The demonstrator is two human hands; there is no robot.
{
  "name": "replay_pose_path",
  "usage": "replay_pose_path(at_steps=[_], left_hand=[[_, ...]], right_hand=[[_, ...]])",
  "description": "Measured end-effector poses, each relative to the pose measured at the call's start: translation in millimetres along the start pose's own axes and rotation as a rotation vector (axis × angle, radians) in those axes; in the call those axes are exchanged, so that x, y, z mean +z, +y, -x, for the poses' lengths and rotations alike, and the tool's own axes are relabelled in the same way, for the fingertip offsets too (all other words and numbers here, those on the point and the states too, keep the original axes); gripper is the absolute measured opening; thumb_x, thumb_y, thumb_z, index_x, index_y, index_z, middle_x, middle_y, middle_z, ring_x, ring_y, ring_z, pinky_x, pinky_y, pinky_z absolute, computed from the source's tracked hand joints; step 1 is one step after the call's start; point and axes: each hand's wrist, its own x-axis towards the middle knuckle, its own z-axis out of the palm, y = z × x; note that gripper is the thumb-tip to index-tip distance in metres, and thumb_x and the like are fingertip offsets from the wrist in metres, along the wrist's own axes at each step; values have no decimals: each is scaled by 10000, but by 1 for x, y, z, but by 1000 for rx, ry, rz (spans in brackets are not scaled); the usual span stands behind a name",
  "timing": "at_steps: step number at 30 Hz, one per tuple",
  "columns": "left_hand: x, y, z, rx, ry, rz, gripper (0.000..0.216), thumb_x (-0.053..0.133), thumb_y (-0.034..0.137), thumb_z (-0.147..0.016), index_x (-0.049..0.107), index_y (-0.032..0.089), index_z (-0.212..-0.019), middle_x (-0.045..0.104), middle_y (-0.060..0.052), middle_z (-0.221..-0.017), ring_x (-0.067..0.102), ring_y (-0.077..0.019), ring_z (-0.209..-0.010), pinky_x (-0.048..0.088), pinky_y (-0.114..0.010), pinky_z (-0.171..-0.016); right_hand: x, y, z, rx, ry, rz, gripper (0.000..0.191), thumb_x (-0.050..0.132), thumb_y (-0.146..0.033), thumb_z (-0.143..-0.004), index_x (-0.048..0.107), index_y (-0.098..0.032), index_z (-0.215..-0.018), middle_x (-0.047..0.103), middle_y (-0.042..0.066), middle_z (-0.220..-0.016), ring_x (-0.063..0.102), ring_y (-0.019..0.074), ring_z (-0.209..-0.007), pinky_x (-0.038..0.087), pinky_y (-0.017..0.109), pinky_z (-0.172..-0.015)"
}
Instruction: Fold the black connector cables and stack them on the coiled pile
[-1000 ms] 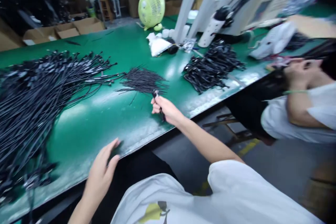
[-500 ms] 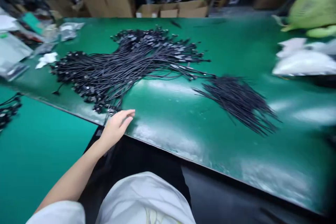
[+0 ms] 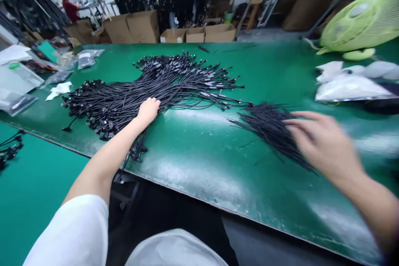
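A large heap of black cables [image 3: 124,95] with small connectors at their ends lies across the green table. My left hand [image 3: 149,110] rests on the near side of the heap, its fingers curled over some cables; the fingertips are partly hidden. To the right lies a loose pile of thin black strips that look like cable ties [image 3: 268,126]. Over its right side is my right hand [image 3: 321,143], blurred by motion, thumb and fingers stretched towards the strips and apart. No strip shows clearly between its fingers.
A green fan [image 3: 358,20] and a white plastic bag [image 3: 352,87] stand at the right. Plastic packets [image 3: 89,59] and papers lie at the far left. Cardboard boxes [image 3: 143,27] line the table's far side. A person in red [image 3: 70,8] is in the background.
My left hand has moved from the table's near edge up onto the cables. My right hand has come into view over the strips. The view has tilted up.
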Motion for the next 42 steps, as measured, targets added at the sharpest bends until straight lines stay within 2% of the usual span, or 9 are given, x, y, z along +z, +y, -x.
replay_pose_path(at_steps=[6,10,16,19,24,28,35,39,42], left_hand=[[-39,21,37,102,251,316,321,343,305,-981,619,182,-1090,659,-92,-1058,626,-209,-959,469,-311,-857],[-97,38,92,247,39,529,345,405,390,-954,634,217,-1144,696,-57,-1118,642,-212,-1007,477,-296,-889],[-130,-67,150,-219,-114,610,265,610,484,-813,683,240,-887,678,-4,-773,595,-184,-681,441,-237,-594],[-117,-106,166,-424,-143,1028,246,599,395,-850,580,185,-722,444,41,-553,390,-90,-507,331,-183,-487],[-90,-79,164,-481,72,1849,235,675,346,-800,531,162,-770,396,49,-610,375,-63,-495,325,-158,-447],[-78,-41,152,-373,128,1797,227,645,369,-821,563,158,-828,507,15,-709,459,-72,-546,342,-168,-462],[-71,45,178,9,-36,1306,223,481,368,-927,613,187,-921,612,-20,-811,550,-140,-776,433,-250,-723],[-76,52,198,67,-417,1480,351,469,447,-935,636,147,-1009,404,55,-554,396,-101,-536,382,-239,-580],[-86,28,208,22,-486,1783,326,539,402,-915,681,109,-932,270,90,-507,252,-55,-451,373,-202,-523]], right_hand=[[79,-101,-71,-276,-165,-266,359,409,-262,-959,543,-200,-1287,557,120,-1310,613,217,-1084,539,353,-846],[110,-158,-148,-312,-234,-187,449,466,-280,-932,473,-222,-1377,504,115,-1383,600,225,-1098,524,328,-817],[106,-94,-225,77,-198,26,342,342,-183,-963,653,-120,-1092,659,157,-1107,593,231,-1027,463,386,-857],[84,-60,-209,51,-95,93,318,351,-251,-968,631,-117,-1033,607,214,-1159,477,331,-1178,398,541,-916],[66,-68,-146,-176,-92,208,424,177,-228,-944,599,-207,-906,613,156,-827,595,332,-950,440,509,-819],[49,-112,-80,-249,-265,136,363,228,-308,-930,589,-268,-945,615,90,-746,576,223,-602,376,319,-500],[-3,-209,-28,-625,-415,27,230,377,-176,-942,605,-191,-962,614,33,-776,535,119,-568,224,268,-475],[-10,-197,-53,-464,-342,94,288,416,-359,-975,631,-177,-916,624,66,-849,549,130,-639,236,256,-507],[-3,-159,-63,-382,-325,-37,321,408,-412,-970,639,-190,-999,650,75,-939,600,164,-764,352,252,-587]])
